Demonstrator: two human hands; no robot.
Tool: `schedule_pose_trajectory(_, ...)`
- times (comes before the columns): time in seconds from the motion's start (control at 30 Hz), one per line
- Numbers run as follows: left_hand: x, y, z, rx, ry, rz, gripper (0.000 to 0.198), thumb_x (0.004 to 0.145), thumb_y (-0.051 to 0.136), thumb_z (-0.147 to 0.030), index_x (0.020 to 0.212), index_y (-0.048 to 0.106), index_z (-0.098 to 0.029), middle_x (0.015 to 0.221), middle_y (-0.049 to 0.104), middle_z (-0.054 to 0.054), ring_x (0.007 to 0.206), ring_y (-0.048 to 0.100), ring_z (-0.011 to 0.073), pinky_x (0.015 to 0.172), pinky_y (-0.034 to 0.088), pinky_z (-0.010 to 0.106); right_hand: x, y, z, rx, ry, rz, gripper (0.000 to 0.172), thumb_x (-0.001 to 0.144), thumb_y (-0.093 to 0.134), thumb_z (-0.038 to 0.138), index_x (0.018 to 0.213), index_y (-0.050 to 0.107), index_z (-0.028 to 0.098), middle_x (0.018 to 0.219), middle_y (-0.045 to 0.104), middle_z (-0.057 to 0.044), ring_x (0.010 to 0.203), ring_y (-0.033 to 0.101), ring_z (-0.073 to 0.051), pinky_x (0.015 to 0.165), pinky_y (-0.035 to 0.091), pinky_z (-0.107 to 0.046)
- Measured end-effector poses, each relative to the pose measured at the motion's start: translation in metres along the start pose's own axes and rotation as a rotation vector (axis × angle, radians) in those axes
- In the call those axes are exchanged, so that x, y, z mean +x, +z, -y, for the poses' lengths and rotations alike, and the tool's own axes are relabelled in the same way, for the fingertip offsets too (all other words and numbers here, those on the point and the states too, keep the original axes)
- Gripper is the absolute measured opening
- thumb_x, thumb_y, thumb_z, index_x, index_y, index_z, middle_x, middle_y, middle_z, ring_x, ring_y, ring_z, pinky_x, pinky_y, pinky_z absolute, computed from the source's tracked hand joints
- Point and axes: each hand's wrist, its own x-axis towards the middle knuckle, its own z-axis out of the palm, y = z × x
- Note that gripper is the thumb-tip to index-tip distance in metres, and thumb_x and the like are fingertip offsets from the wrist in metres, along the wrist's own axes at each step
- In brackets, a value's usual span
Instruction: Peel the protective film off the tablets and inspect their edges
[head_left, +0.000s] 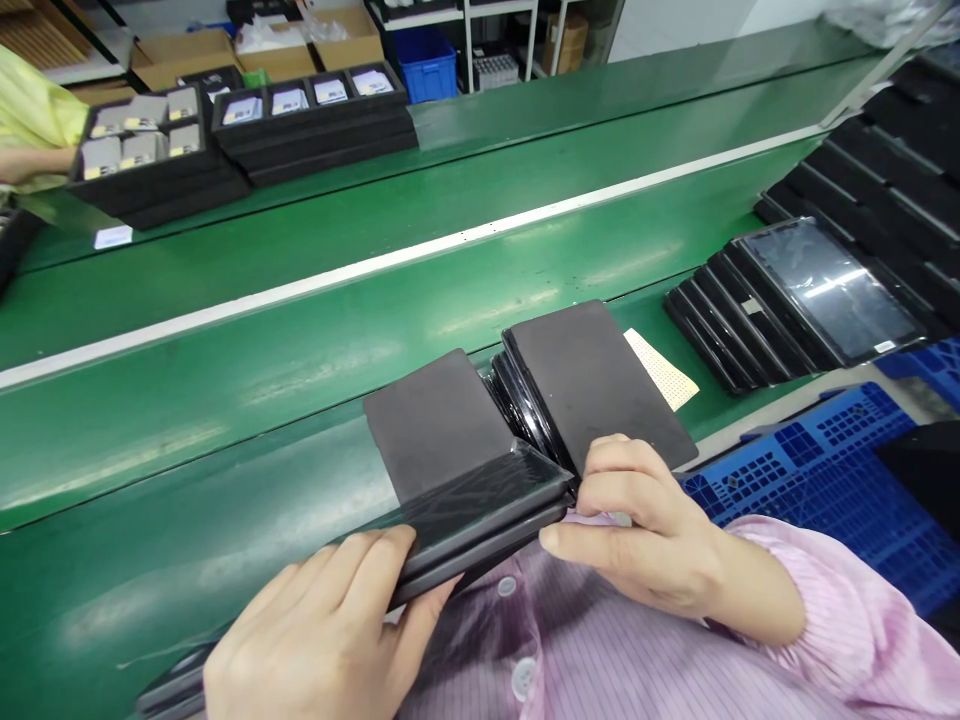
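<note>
My left hand [322, 620] grips a pair of dark, glossy tablets [487, 505], stacked and tilted close to my body, with fingers over the top and thumb beneath. The upper one seems wrapped in clear film. At their right end, my right hand [652, 530] has its fingers curled and its thumb near the lower edge, closed around the corner. Just beyond lies a flat dark grey sheet [439, 420] on the bench. To its right, a similar dark grey sheet [592, 375] rests on a small stack of film-wrapped tablets [525, 400].
Several stacked tablets [832, 280] lean at the right beside black trays [892, 170]. A perforated yellowish sheet [660, 370] lies between. Blue plastic pallets [810, 450] stand below right. Across the green conveyor [337, 330] are filled black trays [315, 120] and a person's yellow sleeve [37, 110].
</note>
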Motion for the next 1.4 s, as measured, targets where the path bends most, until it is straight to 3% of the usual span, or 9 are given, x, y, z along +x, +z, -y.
schedule_pose_trajectory(0.87, 0.009, 0.000, -0.003, 0.022, 0.011, -0.059, 0.022, 0.088, 0.056, -0.037, 0.077, 0.062, -0.020, 0.058, 0.065, -0.002, 0.051, 0.060, 0.0151, 0.048, 0.039, 0.028, -0.001, 0.006, -0.001, -0.069, 0.047, -0.048, 0.022, 0.085, 0.051, 0.002, 0.088, 0.067, 0.017, 0.083, 0.046, -0.004, 0.081, 0.045, -0.017, 0.066, 0.045, -0.030)
schedule_pose_trajectory(1.03, 0.006, 0.006, -0.001, 0.018, -0.024, -0.058, 0.027, 0.087, 0.055, -0.041, 0.073, 0.062, -0.019, 0.058, 0.065, 0.000, 0.049, 0.058, 0.0164, 0.048, 0.039, 0.029, 0.005, 0.018, -0.002, -0.013, -0.069, -0.100, 0.019, 0.089, 0.050, 0.008, 0.090, 0.065, 0.019, 0.084, 0.047, -0.003, 0.078, 0.046, -0.016, 0.068, 0.047, -0.030)
schedule_pose_trajectory(1.1, 0.007, 0.008, 0.000, -0.003, -0.020, -0.039, 0.032, 0.089, 0.051, -0.043, 0.072, 0.062, -0.019, 0.058, 0.064, 0.000, 0.048, 0.058, 0.0163, 0.049, 0.040, 0.030, 0.005, 0.022, -0.009, 0.001, -0.032, -0.119, 0.016, 0.091, 0.054, 0.020, 0.104, 0.062, 0.019, 0.094, 0.051, -0.006, 0.086, 0.052, -0.018, 0.074, 0.050, -0.034)
schedule_pose_trajectory(1.2, 0.010, 0.005, 0.001, -0.029, -0.015, -0.007, 0.036, 0.090, 0.047, -0.044, 0.069, 0.061, -0.019, 0.055, 0.063, 0.000, 0.047, 0.058, 0.0158, 0.048, 0.041, 0.029, 0.004, 0.028, -0.025, 0.061, 0.099, -0.012, 0.057, 0.089, 0.056, 0.047, 0.133, 0.044, 0.013, 0.117, 0.056, -0.017, 0.107, 0.056, -0.027, 0.083, 0.053, -0.043)
schedule_pose_trajectory(1.23, 0.010, 0.004, 0.003, -0.028, -0.017, -0.009, 0.035, 0.091, 0.047, -0.044, 0.069, 0.060, -0.019, 0.055, 0.063, 0.000, 0.047, 0.058, 0.0155, 0.048, 0.041, 0.029, 0.005, 0.030, -0.030, 0.112, 0.110, 0.055, 0.060, 0.089, 0.054, 0.050, 0.134, 0.042, 0.011, 0.117, 0.060, -0.018, 0.106, 0.059, -0.027, 0.082, 0.054, -0.042)
schedule_pose_trajectory(1.33, -0.001, 0.001, 0.009, -0.055, -0.009, -0.110, 0.027, 0.085, 0.056, -0.047, 0.079, 0.062, -0.020, 0.069, 0.070, 0.001, 0.061, 0.066, 0.0182, 0.059, 0.047, 0.031, 0.007, 0.036, -0.039, 0.265, 0.092, 0.199, 0.037, 0.092, 0.053, 0.044, 0.113, 0.059, 0.014, 0.095, 0.072, -0.011, 0.083, 0.069, -0.021, 0.072, 0.058, -0.032)
schedule_pose_trajectory(1.4, -0.018, 0.008, 0.014, -0.067, -0.107, -0.373, 0.031, 0.078, 0.063, -0.052, 0.090, 0.062, -0.024, 0.087, 0.072, 0.004, 0.082, 0.069, 0.0248, 0.077, 0.049, 0.039, 0.008, 0.037, -0.041, 0.292, 0.111, 0.197, 0.032, 0.093, 0.052, 0.043, 0.101, 0.064, 0.014, 0.088, 0.074, -0.009, 0.075, 0.071, -0.019, 0.067, 0.058, -0.028)
